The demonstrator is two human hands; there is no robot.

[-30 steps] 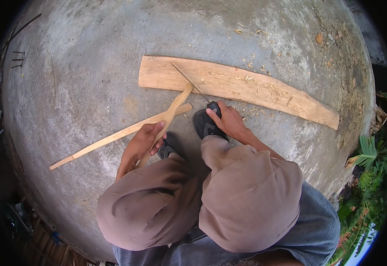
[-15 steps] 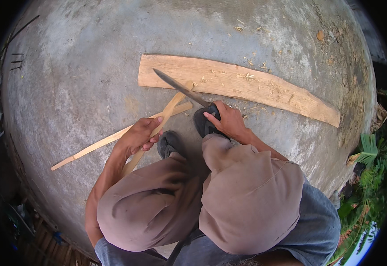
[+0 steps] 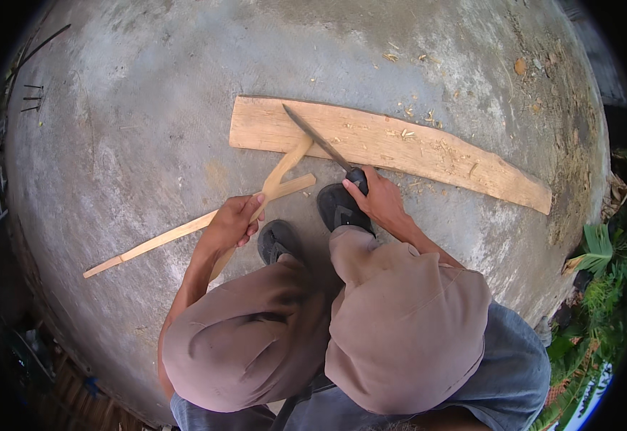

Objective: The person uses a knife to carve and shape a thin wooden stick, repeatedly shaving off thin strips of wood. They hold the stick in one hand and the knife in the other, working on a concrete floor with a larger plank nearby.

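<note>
My left hand [image 3: 234, 224] is wrapped round a flat, pale wooden strip [image 3: 283, 168], which slants up and away from me. The strip's far end lies at the near edge of a long, broad wooden plank [image 3: 392, 147]. My right hand [image 3: 383, 200] grips a long-bladed knife [image 3: 322, 141] by its black handle. Its dark blade points up and left over the plank and crosses close to the strip's far tip; whether they touch I cannot tell. Beneath the held strip, a second thin wooden stick [image 3: 159, 243] lies on the ground.
Wood shavings [image 3: 408, 134] are scattered on the plank and the concrete floor [image 3: 148, 115] around it. My dark sandalled feet [image 3: 279, 241] are between my hands and close to the knife handle. Green plants [image 3: 601, 276] grow past the right edge; thin metal rods [image 3: 33, 98] show at the left.
The knife's blade has swung to the right and points more steeply away from me. Both hands have shifted slightly, still gripping the strip and the knife. The view has also shifted a little.
</note>
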